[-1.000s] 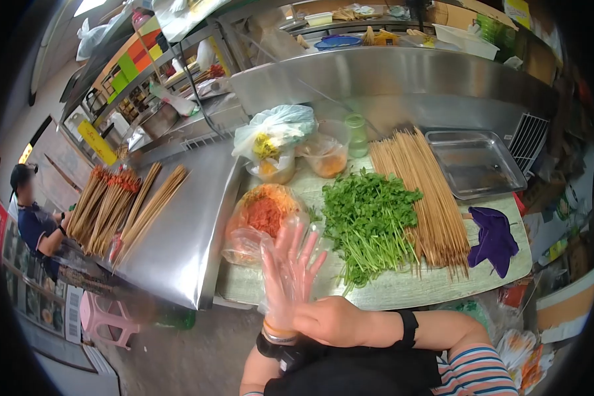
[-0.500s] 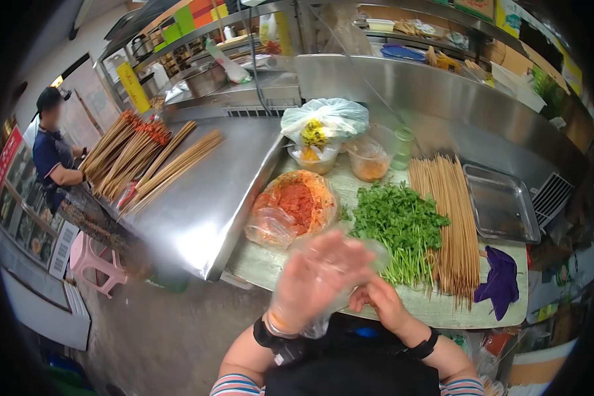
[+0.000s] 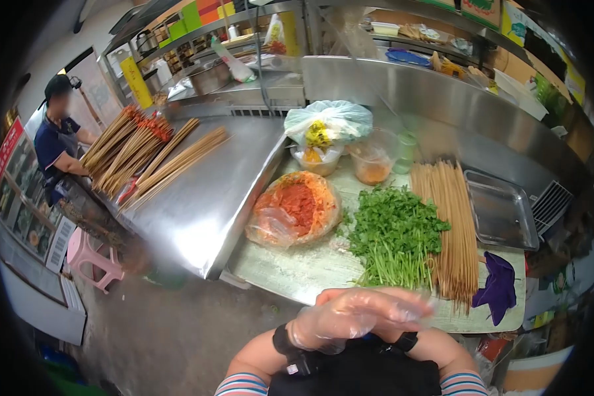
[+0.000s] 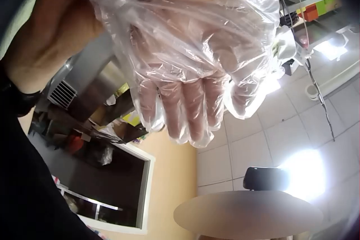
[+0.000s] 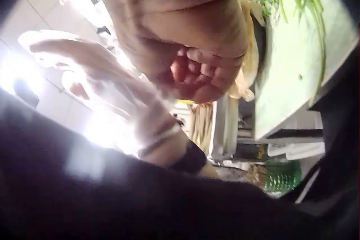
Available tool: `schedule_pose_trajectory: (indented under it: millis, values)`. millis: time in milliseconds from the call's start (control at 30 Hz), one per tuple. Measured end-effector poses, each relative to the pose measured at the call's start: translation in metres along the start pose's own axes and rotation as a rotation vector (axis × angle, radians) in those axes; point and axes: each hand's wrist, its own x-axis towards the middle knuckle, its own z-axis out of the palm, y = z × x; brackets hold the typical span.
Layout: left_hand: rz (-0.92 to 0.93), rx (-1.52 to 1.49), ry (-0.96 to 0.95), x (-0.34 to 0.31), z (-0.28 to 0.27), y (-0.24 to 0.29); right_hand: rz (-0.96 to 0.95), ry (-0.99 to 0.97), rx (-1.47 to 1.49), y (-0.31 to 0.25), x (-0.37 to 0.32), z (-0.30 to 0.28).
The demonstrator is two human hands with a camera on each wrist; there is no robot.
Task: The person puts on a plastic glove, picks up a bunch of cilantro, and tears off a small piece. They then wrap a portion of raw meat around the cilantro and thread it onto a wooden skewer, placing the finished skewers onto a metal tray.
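Note:
A loose clear plastic glove covers my left hand [image 3: 353,320], which is held above the table's near edge with its fingers extended. In the left wrist view the glove [image 4: 185,43] is wrinkled over the palm and the fingers [image 4: 194,108] point away, nothing in them. Bare, my right hand [image 5: 197,43] is close behind the left one, mostly hidden by it in the head view; its fingers look curled in the right wrist view, and whether they hold any of the glove I cannot tell. Beyond the hands lies a bowl of red-orange paste [image 3: 297,204], partly covered with clear plastic.
Green herbs [image 3: 396,231], a sheaf of wooden sticks [image 3: 445,224], a purple cloth [image 3: 498,287] and a metal tray [image 3: 501,208] lie on the right. Tied bag [image 3: 330,122] and tubs are behind. Bundled sticks [image 3: 129,148] rest on the steel counter [image 3: 211,178]; a person [image 3: 59,142] stands far left.
Both hands have come down and closer to the body. The left hand has turned from raised and spread to nearly level, over the right hand, which earlier gripped near the left wrist and then let go.

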Motion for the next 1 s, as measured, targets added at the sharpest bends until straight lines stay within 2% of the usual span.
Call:
schedule_pose_trajectory:
  millis: [133,167,200,233,267,367,400,467,567,667,900,1000]
  values:
    - [-0.342,0.183,0.223,-0.027,-0.017,0.029,-0.265,0.108,-0.324,0.006,0.018,0.017]
    - [-0.365,0.546,0.235,-0.03,-0.017,0.04,-0.22,0.081,-0.383,-0.014,0.02,0.016]
    - [-0.379,0.91,0.246,-0.033,-0.017,0.052,-0.174,0.05,-0.439,-0.025,0.021,0.016]
    - [-0.385,1.273,0.255,-0.038,-0.018,0.062,0.026,0.046,-0.097,-0.008,0.023,0.006]
    - [-0.289,1.472,0.3,-0.055,-0.036,0.064,0.021,0.066,-0.101,0.001,0.02,-0.004]
    - [-0.298,1.804,0.633,-0.086,-0.053,0.086,0.024,0.113,-0.13,0.011,0.01,-0.023]
    - [-0.249,1.91,0.673,-0.094,-0.062,0.093,0.031,0.125,-0.109,0.017,0.008,-0.027]
    - [-0.265,2.067,0.749,-0.099,-0.066,0.104,0.042,0.145,-0.07,0.033,0.009,-0.034]
    - [-0.38,2.226,0.673,-0.104,-0.073,0.106,0.082,0.158,-0.032,0.037,0.007,-0.038]
    - [-0.264,2.315,0.605,-0.108,-0.086,0.096,0.086,0.175,-0.021,0.039,0.008,-0.044]
    - [-0.22,2.262,0.612,-0.105,-0.095,0.09,0.084,0.157,-0.025,0.037,0.008,-0.047]
    - [-0.269,2.281,0.626,-0.103,-0.095,0.089,0.081,0.155,-0.048,0.037,0.007,-0.048]
